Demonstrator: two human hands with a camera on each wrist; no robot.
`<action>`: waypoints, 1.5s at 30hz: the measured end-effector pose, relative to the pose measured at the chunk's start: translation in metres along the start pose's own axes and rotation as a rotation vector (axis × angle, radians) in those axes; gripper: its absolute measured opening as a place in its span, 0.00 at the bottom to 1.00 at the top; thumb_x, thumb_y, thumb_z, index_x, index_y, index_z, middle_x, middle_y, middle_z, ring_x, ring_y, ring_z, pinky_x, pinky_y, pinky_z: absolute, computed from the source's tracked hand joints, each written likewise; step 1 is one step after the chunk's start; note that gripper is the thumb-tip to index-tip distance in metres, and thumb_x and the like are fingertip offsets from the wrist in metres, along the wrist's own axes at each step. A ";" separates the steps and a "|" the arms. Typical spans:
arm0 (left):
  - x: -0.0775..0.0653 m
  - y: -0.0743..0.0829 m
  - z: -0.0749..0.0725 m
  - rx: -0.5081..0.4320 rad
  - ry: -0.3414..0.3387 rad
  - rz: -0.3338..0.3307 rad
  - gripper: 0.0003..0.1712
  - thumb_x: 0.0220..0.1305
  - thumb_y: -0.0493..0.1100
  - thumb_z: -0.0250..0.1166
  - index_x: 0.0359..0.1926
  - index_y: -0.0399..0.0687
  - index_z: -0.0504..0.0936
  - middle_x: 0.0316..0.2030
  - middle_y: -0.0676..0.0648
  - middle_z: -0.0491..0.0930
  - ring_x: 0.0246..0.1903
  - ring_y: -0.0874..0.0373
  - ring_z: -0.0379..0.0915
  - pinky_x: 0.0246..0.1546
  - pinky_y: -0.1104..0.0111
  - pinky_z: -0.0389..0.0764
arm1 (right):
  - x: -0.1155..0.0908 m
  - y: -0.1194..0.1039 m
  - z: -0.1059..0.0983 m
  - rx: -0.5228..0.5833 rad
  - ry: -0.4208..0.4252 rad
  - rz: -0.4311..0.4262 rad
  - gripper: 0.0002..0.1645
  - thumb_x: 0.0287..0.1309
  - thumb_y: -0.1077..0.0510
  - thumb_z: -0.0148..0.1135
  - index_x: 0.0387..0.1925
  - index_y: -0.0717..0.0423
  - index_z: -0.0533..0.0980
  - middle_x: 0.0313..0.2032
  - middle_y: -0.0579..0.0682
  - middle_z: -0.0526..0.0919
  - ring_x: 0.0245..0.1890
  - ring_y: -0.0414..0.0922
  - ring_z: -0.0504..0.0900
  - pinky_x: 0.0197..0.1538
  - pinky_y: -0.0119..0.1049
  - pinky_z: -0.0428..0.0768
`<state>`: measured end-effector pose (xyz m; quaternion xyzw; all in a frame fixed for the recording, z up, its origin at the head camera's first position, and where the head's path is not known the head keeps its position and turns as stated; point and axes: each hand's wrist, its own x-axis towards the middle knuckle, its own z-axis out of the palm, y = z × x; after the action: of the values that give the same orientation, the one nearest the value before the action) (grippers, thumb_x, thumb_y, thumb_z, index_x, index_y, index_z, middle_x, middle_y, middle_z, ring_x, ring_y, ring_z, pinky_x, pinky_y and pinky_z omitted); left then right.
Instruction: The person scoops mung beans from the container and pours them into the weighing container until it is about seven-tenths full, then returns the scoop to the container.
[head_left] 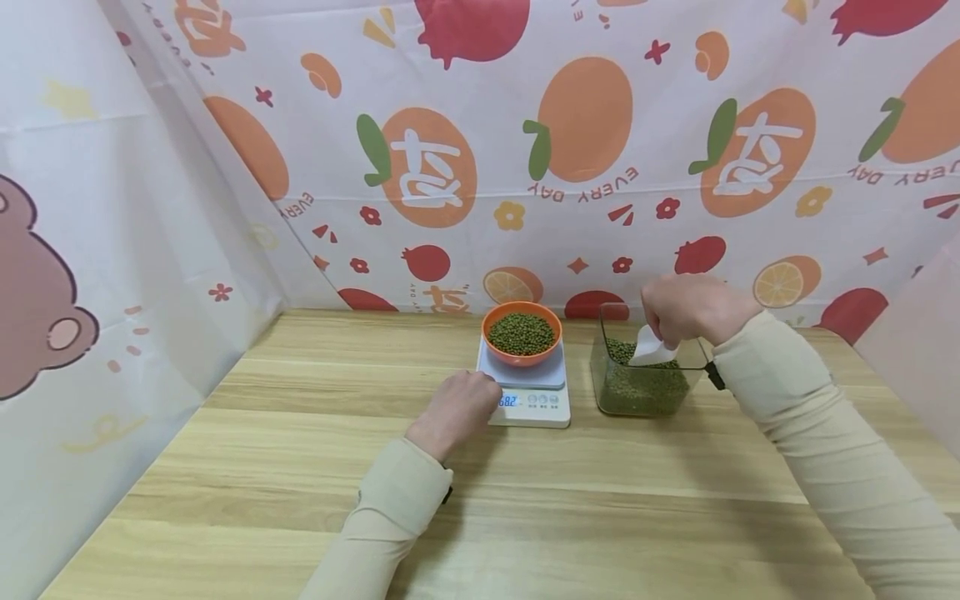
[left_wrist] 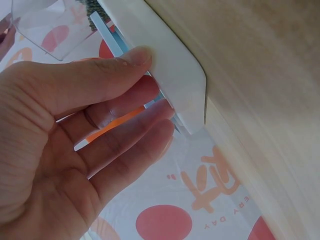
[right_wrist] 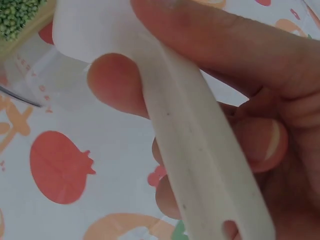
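Note:
A kitchen scale (head_left: 551, 417) with a lit display stands near the back of the table, and an orange bowl (head_left: 521, 360) of green mung beans (head_left: 520, 332) sits on its platform. My left hand (head_left: 461, 408) touches the scale's left side, thumb and fingertips against its white edge (left_wrist: 180, 85), fingers only slightly bent. To the right, my right hand (head_left: 693, 307) grips a white scoop (head_left: 654, 348) by its handle (right_wrist: 192, 135). The scoop's blade dips into a clear square container (head_left: 604, 387) partly filled with mung beans (head_left: 621, 350).
The wood-grain table (head_left: 315, 467) ends at a fruit-print cloth (head_left: 480, 167) hanging behind the scale and container. Another hanging cloth (head_left: 180, 208) borders the left side. The container's upright walls surround the scoop.

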<state>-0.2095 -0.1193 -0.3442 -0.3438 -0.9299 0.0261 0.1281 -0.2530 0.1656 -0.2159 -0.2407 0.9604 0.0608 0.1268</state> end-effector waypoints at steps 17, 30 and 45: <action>-0.001 0.002 -0.004 -0.016 0.030 0.016 0.10 0.43 0.26 0.62 0.16 0.44 0.75 0.15 0.50 0.73 0.14 0.61 0.59 0.15 0.69 0.70 | 0.010 0.011 0.024 0.036 -0.096 -0.025 0.10 0.38 0.67 0.64 0.17 0.47 0.78 0.19 0.44 0.76 0.19 0.42 0.70 0.21 0.34 0.70; 0.000 0.001 0.002 0.015 0.003 -0.007 0.13 0.44 0.27 0.61 0.14 0.45 0.73 0.14 0.50 0.72 0.13 0.60 0.59 0.15 0.68 0.70 | 0.014 0.020 0.040 0.131 -0.085 -0.102 0.14 0.39 0.71 0.57 0.14 0.49 0.77 0.18 0.44 0.76 0.18 0.40 0.70 0.19 0.32 0.69; 0.001 0.001 0.000 -0.006 -0.002 -0.016 0.11 0.45 0.26 0.60 0.15 0.44 0.74 0.14 0.50 0.72 0.13 0.61 0.60 0.14 0.69 0.70 | 0.025 0.028 0.054 0.157 -0.012 -0.139 0.09 0.41 0.66 0.61 0.17 0.49 0.79 0.23 0.43 0.78 0.24 0.40 0.72 0.27 0.38 0.75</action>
<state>-0.2090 -0.1181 -0.3438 -0.3365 -0.9329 0.0227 0.1265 -0.2760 0.1882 -0.2728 -0.2959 0.9423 -0.0224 0.1547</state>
